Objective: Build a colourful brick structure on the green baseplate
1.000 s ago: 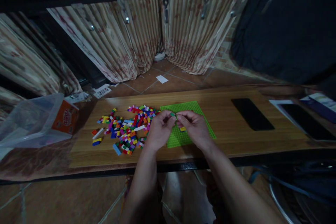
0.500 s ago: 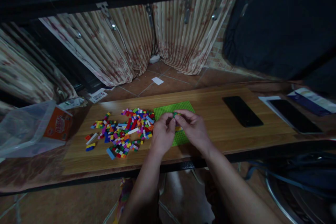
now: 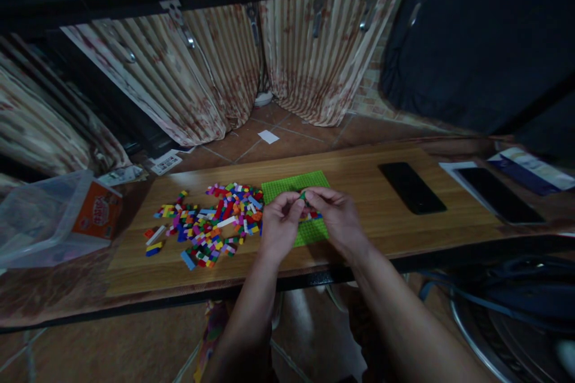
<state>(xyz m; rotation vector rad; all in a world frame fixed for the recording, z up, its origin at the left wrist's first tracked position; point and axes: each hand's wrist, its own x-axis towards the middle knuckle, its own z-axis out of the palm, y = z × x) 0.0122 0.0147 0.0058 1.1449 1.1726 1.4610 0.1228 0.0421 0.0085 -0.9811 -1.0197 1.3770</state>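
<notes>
Over the studded green baseplate (image 3: 309,230) on the wood-grain table (image 3: 368,215), the left hand (image 3: 279,227) and right hand (image 3: 336,218) meet fingertip to fingertip, both pinched on one small green brick (image 3: 303,195) held just above the plate. It is tiny, glossy plastic, its exact shape too small to tell. A bright heap of loose bricks (image 3: 211,222) lies just left.

Your left hand (image 3: 279,225) and right hand (image 3: 336,218) meet fingertip to fingertip, pinching a small green brick (image 3: 303,195) between them. Right beneath your fingers lies the green baseplate (image 3: 287,183); just left of your left fingers spreads the pile of coloured bricks (image 3: 211,222).
</notes>
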